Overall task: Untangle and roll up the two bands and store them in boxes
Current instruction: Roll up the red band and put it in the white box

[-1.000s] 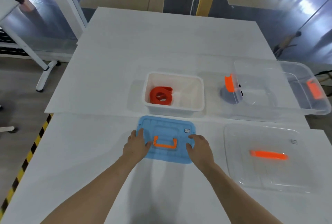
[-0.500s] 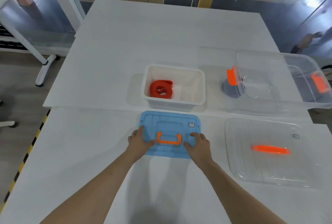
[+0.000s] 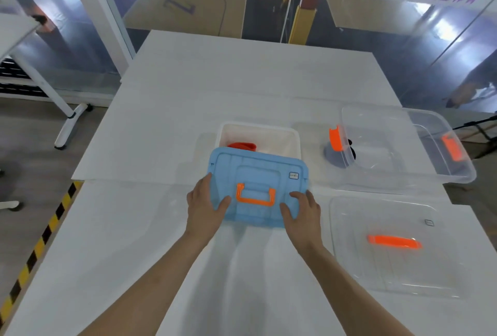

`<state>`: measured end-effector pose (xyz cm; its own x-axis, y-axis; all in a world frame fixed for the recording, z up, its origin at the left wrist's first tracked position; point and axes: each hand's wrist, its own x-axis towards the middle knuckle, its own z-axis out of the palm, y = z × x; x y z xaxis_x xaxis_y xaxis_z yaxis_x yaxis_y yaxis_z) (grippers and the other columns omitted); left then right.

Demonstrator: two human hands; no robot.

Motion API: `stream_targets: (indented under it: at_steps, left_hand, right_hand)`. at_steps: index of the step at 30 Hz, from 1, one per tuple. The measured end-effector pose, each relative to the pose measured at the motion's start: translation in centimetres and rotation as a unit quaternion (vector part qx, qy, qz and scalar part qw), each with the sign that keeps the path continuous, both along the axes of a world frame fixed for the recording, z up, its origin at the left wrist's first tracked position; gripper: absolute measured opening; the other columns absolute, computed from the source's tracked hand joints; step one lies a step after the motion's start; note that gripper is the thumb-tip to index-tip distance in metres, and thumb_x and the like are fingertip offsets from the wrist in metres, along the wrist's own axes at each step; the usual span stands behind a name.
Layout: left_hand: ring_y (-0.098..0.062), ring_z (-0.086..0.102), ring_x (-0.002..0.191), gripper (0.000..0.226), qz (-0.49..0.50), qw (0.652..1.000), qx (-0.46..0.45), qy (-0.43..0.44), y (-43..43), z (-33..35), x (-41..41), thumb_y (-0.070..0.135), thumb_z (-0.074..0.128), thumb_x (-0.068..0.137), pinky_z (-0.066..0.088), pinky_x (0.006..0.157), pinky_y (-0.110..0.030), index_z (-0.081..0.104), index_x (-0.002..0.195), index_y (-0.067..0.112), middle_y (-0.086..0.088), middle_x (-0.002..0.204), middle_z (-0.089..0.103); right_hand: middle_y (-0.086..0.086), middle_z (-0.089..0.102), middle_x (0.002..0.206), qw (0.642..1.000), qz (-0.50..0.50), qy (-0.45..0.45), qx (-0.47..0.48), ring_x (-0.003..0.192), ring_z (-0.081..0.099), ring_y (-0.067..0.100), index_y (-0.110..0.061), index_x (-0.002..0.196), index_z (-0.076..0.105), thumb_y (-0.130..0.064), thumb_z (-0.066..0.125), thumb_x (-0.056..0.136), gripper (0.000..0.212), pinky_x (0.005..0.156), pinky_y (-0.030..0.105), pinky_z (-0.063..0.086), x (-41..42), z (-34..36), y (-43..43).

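Orange band (image 3: 242, 145), rolled, lies in the white box (image 3: 294, 137), centre frame; blue lid (image 3: 258, 171) with orange handle (image 3: 255, 197) covers the box's near part; left hand (image 3: 204, 207) and right hand (image 3: 304, 214) each grip the lid's near corners, thumbs on top; clear box (image 3: 443, 177) at right; clear lid (image 3: 376, 273) lower right; white table (image 3: 242, 80).

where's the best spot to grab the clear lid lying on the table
Probably by its two short edges, one hand from each side, the way the left hand and right hand hold the blue lid. The clear lid lies flat on the table, top up, and its orange handle looks folded down against it, so the edges give fingers more to curl round.
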<state>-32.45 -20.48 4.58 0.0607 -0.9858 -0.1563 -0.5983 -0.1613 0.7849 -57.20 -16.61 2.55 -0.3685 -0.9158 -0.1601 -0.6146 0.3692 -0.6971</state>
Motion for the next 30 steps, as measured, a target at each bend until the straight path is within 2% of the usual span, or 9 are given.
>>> stream_targets:
  at_steps: [4,10,12,15,17,21,23,26,30]
  left_hand:
    - [-0.031,0.032,0.143,0.078,-0.011,0.999,0.029,-0.006,-5.3,1.3,-0.2,0.034,0.069,0.098,0.03,0.117,-0.042,0.027,0.162,0.016,-0.008,0.16,0.04]
    - [-0.032,0.038,0.142,0.077,0.036,0.994,0.082,0.06,-12.3,1.5,-0.8,0.041,0.07,0.095,0.04,0.116,-0.053,0.032,0.16,0.024,-0.008,0.151,0.048]
    - [-0.033,0.043,0.141,0.082,0.023,0.993,0.101,0.053,-13.8,0.9,-0.9,0.045,0.071,0.092,0.043,0.114,-0.055,0.032,0.16,0.023,-0.007,0.153,0.049]
    - [-0.032,0.039,0.142,0.083,-0.001,0.993,0.117,0.023,-15.0,0.4,-1.5,0.045,0.071,0.092,0.041,0.114,-0.047,0.032,0.16,0.017,-0.004,0.153,0.048]
    - [-0.032,0.034,0.141,0.071,-0.012,0.993,0.121,-0.004,-15.4,-0.3,-1.8,0.036,0.069,0.097,0.035,0.104,-0.036,0.036,0.155,0.012,-0.005,0.146,0.049]
    - [-0.033,0.041,0.129,0.062,-0.042,0.991,0.121,-0.047,-15.5,-1.2,-2.0,0.041,0.074,0.09,0.03,0.095,-0.034,0.046,0.139,0.015,-0.004,0.131,0.053]
    - [-0.027,0.045,0.122,0.07,-0.056,0.989,0.118,-0.064,-15.5,-1.7,-2.0,0.059,0.073,0.073,0.025,0.092,-0.031,0.048,0.127,0.022,0.002,0.119,0.052]
    - [-0.022,0.04,0.121,0.095,-0.069,0.987,0.115,-0.09,-15.2,-2.4,-2.2,0.074,0.068,0.054,0.024,0.092,-0.029,0.044,0.132,0.025,0.005,0.119,0.045]
    - [-0.024,0.033,0.118,0.097,-0.084,0.984,0.112,-0.106,-14.5,-1.5,-2.8,0.054,0.088,0.068,0.03,0.093,-0.03,0.035,0.142,0.018,0.003,0.126,0.037]
  right_hand:
    - [0.009,0.055,0.14,1.0,0.017,0.026,0.006,0.13,0.046,0.035,-0.018,0.139,0.055,-0.032,0.067,0.099,0.044,0.107,0.043,0.042,-0.7,1.7,-5.2]
    - [0.012,0.057,0.138,0.997,0.046,0.048,0.045,0.131,0.046,0.038,-0.018,0.142,0.052,-0.035,0.065,0.098,0.048,0.11,0.046,0.041,-2.1,2.2,-12.2]
    - [0.011,0.056,0.139,0.996,0.051,0.059,0.052,0.13,0.046,0.037,-0.019,0.143,0.052,-0.035,0.063,0.099,0.048,0.108,0.048,0.043,-2.4,2.1,-13.8]
    - [0.013,0.054,0.137,0.993,0.066,0.074,0.069,0.126,0.048,0.039,-0.019,0.141,0.052,-0.035,0.063,0.098,0.047,0.105,0.048,0.045,-2.7,1.6,-15.4]
    - [0.013,0.051,0.137,0.99,0.078,0.09,0.072,0.124,0.049,0.039,-0.02,0.139,0.052,-0.036,0.064,0.097,0.047,0.104,0.048,0.045,-2.9,1.1,-15.7]
    - [0.011,0.043,0.148,0.987,0.1,0.113,0.061,0.126,0.047,0.039,-0.021,0.14,0.051,-0.037,0.065,0.097,0.048,0.108,0.05,0.046,-3.3,-0.1,-15.3]
    - [0.012,0.034,0.157,0.984,0.117,0.124,0.06,0.132,0.043,0.04,-0.022,0.141,0.049,-0.041,0.066,0.097,0.05,0.111,0.051,0.045,-3.4,-0.9,-15.0]
    - [0.014,0.022,0.165,0.981,0.128,0.128,0.065,0.141,0.035,0.038,-0.024,0.144,0.046,-0.051,0.064,0.098,0.056,0.116,0.051,0.041,-3.5,-1.6,-14.9]
    - [0.013,0.018,0.168,0.978,0.144,0.135,0.067,0.142,0.033,0.037,-0.026,0.145,0.045,-0.059,0.059,0.098,0.058,0.118,0.049,0.04,-4.0,-1.9,-14.9]
